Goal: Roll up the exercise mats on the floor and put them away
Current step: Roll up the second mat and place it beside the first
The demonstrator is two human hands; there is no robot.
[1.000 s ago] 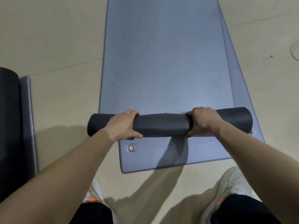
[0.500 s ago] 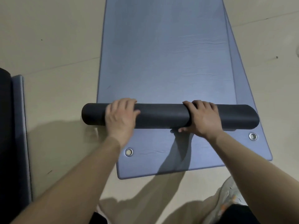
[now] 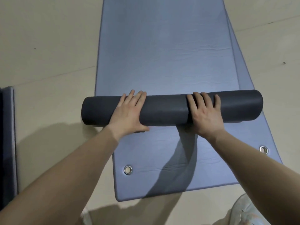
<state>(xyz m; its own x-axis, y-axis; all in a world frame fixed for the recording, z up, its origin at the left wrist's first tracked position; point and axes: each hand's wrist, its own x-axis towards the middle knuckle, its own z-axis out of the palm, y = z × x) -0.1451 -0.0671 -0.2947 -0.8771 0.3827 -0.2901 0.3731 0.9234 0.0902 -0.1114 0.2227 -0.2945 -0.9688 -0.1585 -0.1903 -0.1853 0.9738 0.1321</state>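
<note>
A dark grey mat roll (image 3: pixel 167 109) lies across the blue exercise mat (image 3: pixel 162 54), whose flat part stretches away from me. My left hand (image 3: pixel 128 112) presses on the roll's left part, fingers draped over the top and thumb on the near side. My right hand (image 3: pixel 204 114) lies the same way on its right part. Under the roll, a second blue mat (image 3: pixel 162 168) lies flat towards me, with a metal eyelet (image 3: pixel 128 169) at its near left corner and another eyelet (image 3: pixel 263 149) at its near right.
The floor (image 3: pixel 48 62) is pale beige. The edge of another dark mat (image 3: pixel 8 135) shows at the far left. A light shoe (image 3: pixel 248 211) is at the bottom right, just before the lower mat's near edge.
The roll has moved away from me along the mat and grown thicker. My hands went from gripping it to lying over its top. More of the lower mat is uncovered.
</note>
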